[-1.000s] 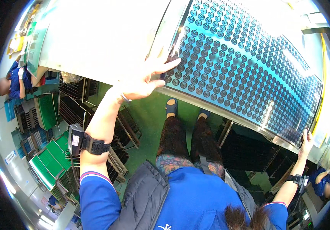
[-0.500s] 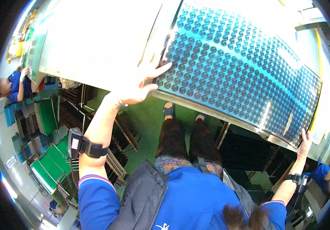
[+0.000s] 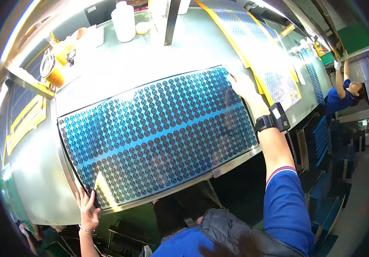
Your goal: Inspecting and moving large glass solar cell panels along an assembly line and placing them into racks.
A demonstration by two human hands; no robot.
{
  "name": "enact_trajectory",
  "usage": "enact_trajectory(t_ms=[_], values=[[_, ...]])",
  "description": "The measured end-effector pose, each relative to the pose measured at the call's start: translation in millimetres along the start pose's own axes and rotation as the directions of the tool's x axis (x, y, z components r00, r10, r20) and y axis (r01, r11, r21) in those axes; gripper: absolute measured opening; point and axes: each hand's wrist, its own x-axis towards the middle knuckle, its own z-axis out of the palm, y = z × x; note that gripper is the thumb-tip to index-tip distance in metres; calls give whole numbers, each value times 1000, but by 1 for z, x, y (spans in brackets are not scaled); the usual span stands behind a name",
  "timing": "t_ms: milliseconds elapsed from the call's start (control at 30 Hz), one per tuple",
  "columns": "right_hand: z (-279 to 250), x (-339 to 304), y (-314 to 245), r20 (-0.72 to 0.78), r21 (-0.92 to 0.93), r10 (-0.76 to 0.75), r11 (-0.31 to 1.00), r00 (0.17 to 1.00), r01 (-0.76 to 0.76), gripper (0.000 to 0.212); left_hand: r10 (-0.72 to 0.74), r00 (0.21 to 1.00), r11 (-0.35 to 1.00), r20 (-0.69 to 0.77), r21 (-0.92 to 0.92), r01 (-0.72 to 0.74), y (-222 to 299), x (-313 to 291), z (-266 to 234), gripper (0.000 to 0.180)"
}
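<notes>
A large blue sheet [image 3: 159,137] covered in rows of dark round patterns lies slanted on a brightly lit table. My left hand [image 3: 88,210] is at the sheet's near left corner, its fingers stretched along the edge and thumb apart. At the far right corner, my right hand [image 3: 244,88] has its fingertips closed on the sheet's edge; glare washes out part of that hand. A black device is strapped to my right forearm.
At the back stand a white bottle [image 3: 123,22] and an orange container [image 3: 52,70]. A metal post [image 3: 172,21] rises behind the sheet. Yellow-edged patterned sheets [image 3: 274,70] lie to the right. Another person [image 3: 343,94] works at far right. Racks [image 3: 321,141] stand below.
The view has swung round, bringing the table's back into sight. My right hand has gone from the near right corner to the far right one. My left hand stays by the near left corner.
</notes>
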Motion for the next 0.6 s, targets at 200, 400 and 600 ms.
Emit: enact_trajectory(t_ms=[200, 400, 600], values=[[19, 21, 11, -39, 0, -4, 1000, 999, 4, 39, -30, 999, 1000, 13, 1, 30, 4, -2, -2, 77], [16, 25, 3, -2, -60, 72, 996, 997, -72, 37, -46, 999, 999, 10, -7, 46, 8, 1, -5, 79], [19, 27, -1, 1, -234, 37, 972, 999, -36, 38, -60, 998, 998, 18, -29, 61, 9, -1, -5, 77]])
